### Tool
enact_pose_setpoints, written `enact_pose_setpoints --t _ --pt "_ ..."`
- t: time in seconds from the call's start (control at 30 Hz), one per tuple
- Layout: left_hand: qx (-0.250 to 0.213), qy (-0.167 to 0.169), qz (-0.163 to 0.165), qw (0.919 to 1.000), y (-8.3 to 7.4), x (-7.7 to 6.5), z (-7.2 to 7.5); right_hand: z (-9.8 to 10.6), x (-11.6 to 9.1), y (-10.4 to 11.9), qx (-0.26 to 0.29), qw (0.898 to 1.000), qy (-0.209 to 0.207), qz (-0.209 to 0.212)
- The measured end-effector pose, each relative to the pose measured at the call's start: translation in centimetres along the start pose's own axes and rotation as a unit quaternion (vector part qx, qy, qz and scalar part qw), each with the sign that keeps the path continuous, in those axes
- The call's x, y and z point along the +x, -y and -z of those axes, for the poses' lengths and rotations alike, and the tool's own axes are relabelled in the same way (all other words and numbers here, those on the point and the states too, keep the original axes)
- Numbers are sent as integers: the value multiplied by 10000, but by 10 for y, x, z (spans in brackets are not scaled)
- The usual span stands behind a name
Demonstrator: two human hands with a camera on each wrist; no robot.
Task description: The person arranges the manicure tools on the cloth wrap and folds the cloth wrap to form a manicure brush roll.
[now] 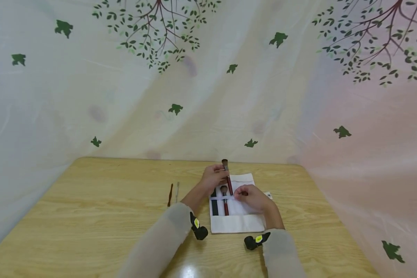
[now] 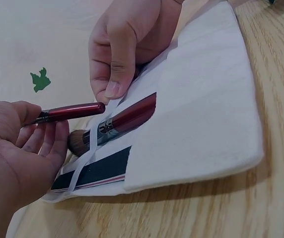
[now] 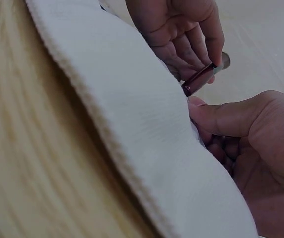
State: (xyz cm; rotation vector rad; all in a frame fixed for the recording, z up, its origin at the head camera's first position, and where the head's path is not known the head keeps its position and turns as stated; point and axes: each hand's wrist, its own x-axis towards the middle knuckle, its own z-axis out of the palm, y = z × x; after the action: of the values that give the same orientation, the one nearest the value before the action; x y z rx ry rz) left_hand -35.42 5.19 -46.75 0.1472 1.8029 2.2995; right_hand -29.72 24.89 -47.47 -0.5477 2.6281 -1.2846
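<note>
My left hand [image 1: 212, 180] pinches a makeup brush [image 2: 75, 112] by its red handle, bristles pointing away and the handle's end near the elastic band. A white cloth brush roll [image 1: 238, 224] lies unfolded below both hands. My right hand [image 1: 253, 197] pinches the roll's white elastic band [image 2: 94, 136] between thumb and fingers. Under that band, a second red-handled makeup brush [image 2: 132, 115] sits with its handle end in the pocket. Beside it a flat black strip [image 2: 100, 167] is tucked under the band and into the pocket.
Left of the roll, a thin reddish-brown stick [image 1: 170, 195] and a slim silver tool [image 1: 177, 191] lie on the wooden table [image 1: 100, 208]. A leaf-printed curtain [image 1: 132, 116] hangs behind the table's far edge.
</note>
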Motion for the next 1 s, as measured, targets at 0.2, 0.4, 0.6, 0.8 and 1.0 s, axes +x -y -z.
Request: enact_pose_setpoints --t 0.2,0.4,0.6,0.8,1.0 --pt "235 -43 145 9996 1 1 0 0 -1 0 -37 10000 -15 -52" --pt "410 98 138 9990 2 2 0 0 -1 -1 -55 10000 -20 -41" --pt "1030 192 55 9945 4 2 0 0 -1 -1 -33 10000 14 -61" --pt "1039 139 -111 9944 8 6 0 1 -1 -2 10 10000 43 -45" --pt "1003 112 -165 9948 8 6 -1 2 0 -4 47 10000 65 46"
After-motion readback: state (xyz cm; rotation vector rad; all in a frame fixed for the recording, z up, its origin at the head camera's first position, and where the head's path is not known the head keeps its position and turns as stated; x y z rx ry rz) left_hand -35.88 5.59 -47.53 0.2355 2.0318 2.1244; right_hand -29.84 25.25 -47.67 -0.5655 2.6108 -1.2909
